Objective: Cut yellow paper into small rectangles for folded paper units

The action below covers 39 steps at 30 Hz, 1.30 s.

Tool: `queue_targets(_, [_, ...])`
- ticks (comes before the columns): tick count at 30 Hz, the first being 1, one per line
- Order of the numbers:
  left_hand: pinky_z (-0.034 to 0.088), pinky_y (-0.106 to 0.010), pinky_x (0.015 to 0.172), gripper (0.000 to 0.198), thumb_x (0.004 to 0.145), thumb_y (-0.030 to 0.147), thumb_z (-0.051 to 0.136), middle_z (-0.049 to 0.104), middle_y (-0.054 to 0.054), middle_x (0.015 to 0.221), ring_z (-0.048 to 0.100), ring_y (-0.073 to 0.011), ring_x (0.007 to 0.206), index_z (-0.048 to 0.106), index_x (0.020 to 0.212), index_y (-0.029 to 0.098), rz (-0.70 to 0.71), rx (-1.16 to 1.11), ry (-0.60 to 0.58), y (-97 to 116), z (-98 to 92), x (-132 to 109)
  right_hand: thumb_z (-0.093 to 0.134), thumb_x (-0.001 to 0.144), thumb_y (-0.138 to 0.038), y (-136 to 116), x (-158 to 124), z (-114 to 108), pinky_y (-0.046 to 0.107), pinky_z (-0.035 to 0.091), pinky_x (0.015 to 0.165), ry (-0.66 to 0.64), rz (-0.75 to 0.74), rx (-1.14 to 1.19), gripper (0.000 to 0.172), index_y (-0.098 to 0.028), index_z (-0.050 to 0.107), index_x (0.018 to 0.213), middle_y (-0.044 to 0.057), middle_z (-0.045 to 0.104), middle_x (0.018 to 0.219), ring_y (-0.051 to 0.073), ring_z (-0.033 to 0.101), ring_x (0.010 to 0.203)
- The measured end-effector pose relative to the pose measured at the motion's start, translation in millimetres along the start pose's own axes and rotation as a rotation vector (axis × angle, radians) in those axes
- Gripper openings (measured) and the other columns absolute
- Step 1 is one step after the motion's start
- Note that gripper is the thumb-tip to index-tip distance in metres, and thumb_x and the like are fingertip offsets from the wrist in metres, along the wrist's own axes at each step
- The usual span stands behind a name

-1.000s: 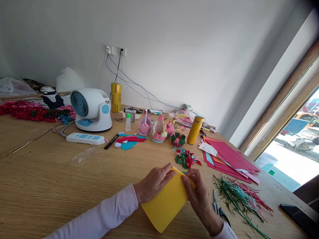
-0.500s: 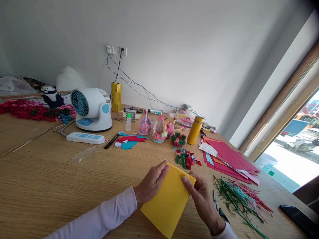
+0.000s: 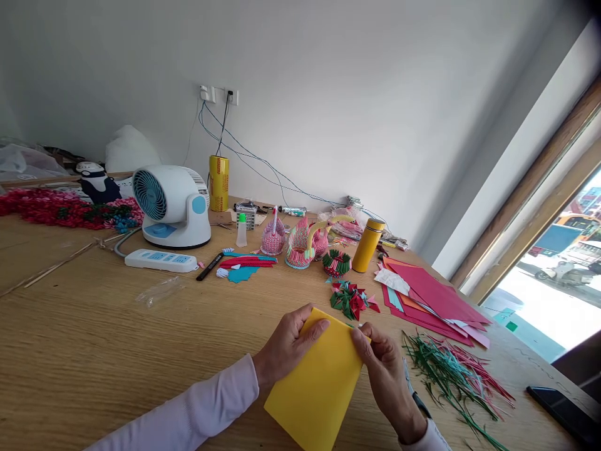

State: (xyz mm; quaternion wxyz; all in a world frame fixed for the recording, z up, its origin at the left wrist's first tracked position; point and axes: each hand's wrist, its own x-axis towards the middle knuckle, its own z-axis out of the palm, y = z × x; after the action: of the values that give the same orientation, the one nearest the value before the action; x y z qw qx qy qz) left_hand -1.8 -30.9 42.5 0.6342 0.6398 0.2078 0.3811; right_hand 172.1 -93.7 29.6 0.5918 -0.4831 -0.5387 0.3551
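Note:
A sheet of yellow paper (image 3: 319,388), apparently folded, is held up above the table between my two hands. My left hand (image 3: 288,347) grips its upper left edge, thumb on the front face and fingers behind. At the upper right corner, my right hand (image 3: 382,366) pinches the paper between thumb and fingers. Partly hidden by my right wrist, a pair of scissors (image 3: 421,404) lies on the table. Just beyond the paper sits a small heap of red and green folded paper pieces (image 3: 350,300).
Paper strips (image 3: 455,376) and coloured sheets (image 3: 436,288) lie to the right, with a phone (image 3: 563,410) at the edge. Behind stand folded-paper swans (image 3: 300,247), a yellow bottle (image 3: 369,245) and a glue bottle (image 3: 241,232). A fan (image 3: 173,203) and power strip (image 3: 161,260) are left.
My left thumb has slid a little to the right across the paper's face. My right thumb has shifted toward the upper right corner. The paper remains in both hands.

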Motion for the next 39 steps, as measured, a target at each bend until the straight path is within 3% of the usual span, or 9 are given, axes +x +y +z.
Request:
queue_targets(4, [0.033, -0.017, 0.047, 0.031, 0.084, 0.046, 0.055, 0.045, 0.005, 0.061, 0.041, -0.0067, 0.052, 0.051, 0.08, 0.016, 0.023, 0.038, 0.05, 3.3, -0.6, 1.3, 0.059, 0.083, -0.047, 0.4, 1.4, 0.4, 0.024, 0.027, 0.047, -0.025, 0.009, -0.068, 0.038, -0.018, 0.049, 0.06, -0.004, 0.042, 0.053, 0.01, 0.036, 0.05])
queue_targets(8, [0.032, -0.017, 0.047, 0.031, 0.086, 0.046, 0.053, 0.044, 0.006, 0.059, 0.039, -0.0061, 0.05, 0.051, 0.079, 0.016, 0.05, 0.064, 0.098, 3.6, -2.1, 2.1, 0.057, 0.086, -0.045, -0.9, 0.0, 0.5, 0.023, 0.03, 0.051, -0.054, 0.024, 0.043, 0.036, -0.019, 0.05, 0.063, -0.004, 0.044, 0.058, 0.011, 0.038, 0.054])
queue_targets(14, [0.032, -0.017, 0.046, 0.031, 0.087, 0.046, 0.051, 0.045, 0.007, 0.058, 0.04, -0.0062, 0.049, 0.046, 0.077, 0.018, 0.097, 0.037, 0.275, -2.8, -4.1, 3.8, 0.059, 0.087, -0.037, -11.7, -0.5, 9.5, 0.03, 0.044, 0.069, -0.333, 0.146, 0.22, 0.018, -0.019, 0.062, 0.089, 0.001, 0.061, 0.074, 0.017, 0.054, 0.067])
queue_targets(17, [0.032, -0.017, 0.047, 0.03, 0.087, 0.045, 0.051, 0.044, 0.007, 0.059, 0.039, -0.006, 0.05, 0.048, 0.076, 0.017, 0.128, 0.063, 0.303, -5.1, -6.7, 5.5, 0.061, 0.085, -0.04, -11.5, 1.5, 10.2, 0.03, 0.046, 0.065, -0.267, 0.175, 0.231, 0.02, -0.019, 0.06, 0.086, 0.002, 0.064, 0.076, 0.019, 0.058, 0.067])
queue_targets(20, [0.035, -0.017, 0.051, 0.029, 0.086, 0.042, 0.053, 0.05, 0.005, 0.063, 0.043, -0.0068, 0.055, 0.054, 0.078, 0.014, 0.139, 0.143, 0.228, -4.1, -14.4, 8.8, 0.061, 0.084, -0.044, -7.4, 5.1, 3.2, 0.028, 0.045, 0.056, -0.141, 0.2, 0.198, 0.024, -0.021, 0.055, 0.08, 0.001, 0.065, 0.071, 0.017, 0.058, 0.059])
queue_targets(28, [0.037, -0.02, 0.06, 0.028, 0.082, 0.04, 0.06, 0.064, -0.002, 0.073, 0.051, -0.0115, 0.067, 0.072, 0.085, 0.015, 0.165, 0.577, 0.028, 16.9, -33.8, 16.3, 0.059, 0.08, -0.055, -0.8, 9.3, -8.9, 0.025, 0.043, 0.049, -0.132, 0.103, -0.171, 0.035, -0.02, 0.058, 0.078, 0.001, 0.061, 0.064, 0.018, 0.057, 0.058])
queue_targets(33, [0.037, -0.019, 0.058, 0.034, 0.085, 0.042, 0.055, 0.065, -0.003, 0.076, 0.053, -0.0109, 0.067, 0.071, 0.087, 0.012, 0.113, 0.514, -0.093, 24.0, -28.5, 14.2, 0.056, 0.082, -0.054, -1.8, 6.8, -6.7, 0.023, 0.04, 0.048, -0.201, 0.053, -0.288, 0.035, -0.019, 0.058, 0.076, 0.001, 0.062, 0.067, 0.015, 0.054, 0.058])
queue_targets(39, [0.037, -0.018, 0.053, 0.04, 0.09, 0.044, 0.045, 0.066, -0.003, 0.08, 0.054, -0.0114, 0.065, 0.068, 0.103, 0.014, 0.006, 0.413, -0.244, 35.2, -26.1, 18.6, 0.053, 0.086, -0.051, -2.1, 5.8, -9.1, 0.022, 0.036, 0.048, -0.31, 0.104, -0.277, 0.033, -0.02, 0.049, 0.074, 0.0, 0.057, 0.067, 0.013, 0.051, 0.057])
